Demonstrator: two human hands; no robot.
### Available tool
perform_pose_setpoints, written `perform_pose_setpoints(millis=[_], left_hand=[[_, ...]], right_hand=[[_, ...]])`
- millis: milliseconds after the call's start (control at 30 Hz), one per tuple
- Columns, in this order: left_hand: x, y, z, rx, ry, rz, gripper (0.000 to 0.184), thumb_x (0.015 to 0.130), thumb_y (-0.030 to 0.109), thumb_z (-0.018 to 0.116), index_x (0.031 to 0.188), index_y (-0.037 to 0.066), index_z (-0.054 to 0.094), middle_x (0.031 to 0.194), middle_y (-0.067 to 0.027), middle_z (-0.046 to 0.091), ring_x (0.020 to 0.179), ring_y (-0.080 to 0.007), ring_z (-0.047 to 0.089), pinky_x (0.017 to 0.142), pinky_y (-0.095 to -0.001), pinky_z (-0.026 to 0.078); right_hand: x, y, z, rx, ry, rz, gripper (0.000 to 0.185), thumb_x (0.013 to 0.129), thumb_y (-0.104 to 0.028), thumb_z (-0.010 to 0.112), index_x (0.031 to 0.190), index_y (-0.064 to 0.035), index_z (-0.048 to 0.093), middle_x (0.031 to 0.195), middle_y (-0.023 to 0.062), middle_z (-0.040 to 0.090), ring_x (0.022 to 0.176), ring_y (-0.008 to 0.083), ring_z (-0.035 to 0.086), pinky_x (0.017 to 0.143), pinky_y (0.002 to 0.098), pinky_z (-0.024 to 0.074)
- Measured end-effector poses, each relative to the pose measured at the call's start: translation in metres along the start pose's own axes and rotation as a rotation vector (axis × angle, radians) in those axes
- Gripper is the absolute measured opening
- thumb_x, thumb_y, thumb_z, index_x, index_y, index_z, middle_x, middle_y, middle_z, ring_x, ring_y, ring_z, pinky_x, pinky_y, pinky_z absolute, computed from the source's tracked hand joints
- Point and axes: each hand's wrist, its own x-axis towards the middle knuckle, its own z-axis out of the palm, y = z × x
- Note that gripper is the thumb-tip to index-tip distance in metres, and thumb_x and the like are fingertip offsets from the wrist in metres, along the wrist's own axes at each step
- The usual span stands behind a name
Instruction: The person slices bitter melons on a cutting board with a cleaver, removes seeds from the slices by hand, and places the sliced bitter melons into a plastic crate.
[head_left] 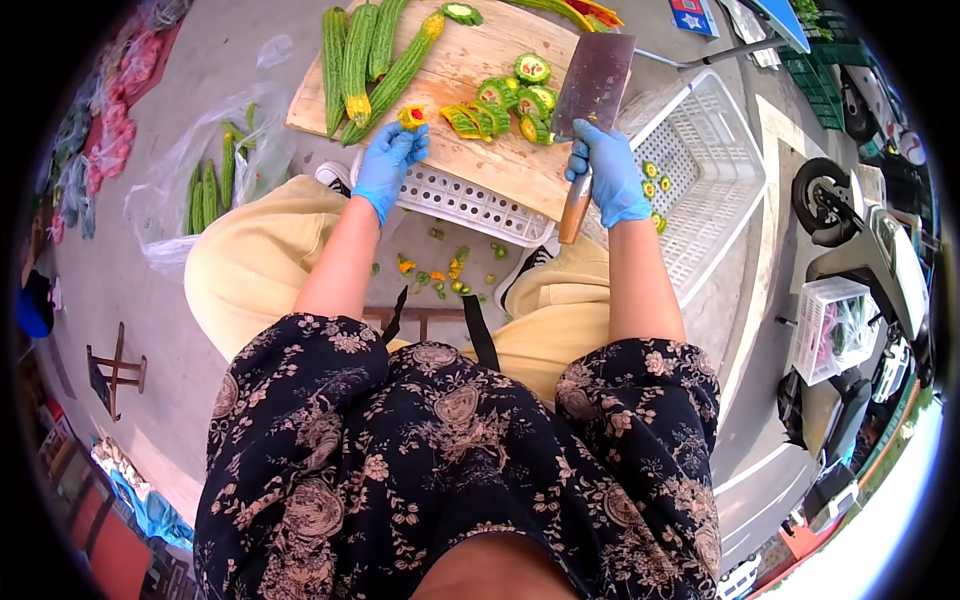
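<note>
My left hand (390,168), in a blue glove, pinches a yellow-orange bitter melon end piece (413,117) with red inside, over the near edge of the wooden cutting board (500,172). My right hand (612,178), gloved too, is closed on a cleaver (597,78), its broad dark blade pointing away over the board's right side. Beside the blade lie thick green bitter melon slices (530,98), and a yellowish cut piece (463,121) rests left of them. Several whole bitter melons (358,62) lie at the board's left.
Under the board is a white perforated crate (470,205). A larger white basket (735,185) at the right holds some slices. Scraps (440,276) litter the ground between my feet. A clear bag (165,215) with melons lies left; a scooter (880,265) stands right.
</note>
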Motion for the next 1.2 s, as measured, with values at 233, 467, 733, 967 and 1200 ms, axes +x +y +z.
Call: perform_pose_setpoints(millis=[233, 467, 733, 967, 1200], left_hand=[[-0.006, 0.016, 0.014, -0.179, -0.436, 0.031, 0.037, 0.087, 0.010, 0.061, 0.121, 0.007, 0.049, 0.120, -0.0127, 0.057, 0.102, -0.0213, 0.058, 0.086, -0.0334, 0.049], [-0.003, 0.020, 0.021, -0.269, -0.556, 0.067, 0.039, 0.089, 0.013, 0.059, 0.126, 0.007, 0.047, 0.121, -0.0127, 0.056, 0.103, -0.0209, 0.057, 0.087, -0.0339, 0.049], [0.016, 0.010, 0.006, 0.145, 0.145, 0.070, 0.020, 0.091, 0.012, 0.055, 0.107, 0.001, 0.049, 0.105, -0.0147, 0.061, 0.088, -0.0225, 0.062, 0.075, -0.0318, 0.053], [0.023, 0.004, 0.021, 1.226, 0.160, 0.528, 0.045, 0.077, 0.023, 0.069, 0.112, 0.003, 0.049, 0.108, -0.0166, 0.058, 0.100, -0.0331, 0.055, 0.086, -0.0418, 0.044], [0.018, 0.005, 0.064, 1.534, 0.006, 0.646, 0.073, 0.060, 0.036, 0.080, 0.124, 0.017, 0.049, 0.131, -0.0164, 0.046, 0.117, -0.0350, 0.043, 0.100, -0.0441, 0.034]], right_hand=[[-0.013, -0.008, 0.014, -0.101, -0.069, -0.043, 0.015, 0.088, -0.016, 0.057, 0.083, -0.0053, 0.049, 0.057, 0.0005, 0.043, 0.042, 0.0116, 0.041, 0.040, 0.0287, 0.0402], [-0.022, -0.017, 0.023, -0.255, -0.093, -0.129, 0.016, 0.088, -0.017, 0.058, 0.082, -0.0048, 0.051, 0.056, 0.0005, 0.044, 0.040, 0.0109, 0.041, 0.040, 0.0272, 0.0391], [-0.009, -0.018, 0.001, -0.044, 0.075, -0.135, 0.013, 0.088, -0.014, 0.054, 0.091, -0.0018, 0.052, 0.057, 0.0016, 0.045, 0.040, 0.0115, 0.041, 0.038, 0.0288, 0.0422], [-0.005, -0.015, 0.002, -0.055, 0.025, -0.091, 0.014, 0.088, -0.015, 0.055, 0.088, -0.0014, 0.054, 0.058, 0.0019, 0.045, 0.041, 0.0117, 0.042, 0.038, 0.0284, 0.0412], [-0.003, -0.014, 0.002, -0.076, 0.016, -0.076, 0.016, 0.087, -0.017, 0.056, 0.086, -0.0008, 0.054, 0.058, 0.0025, 0.046, 0.041, 0.0127, 0.043, 0.039, 0.0292, 0.0409]])
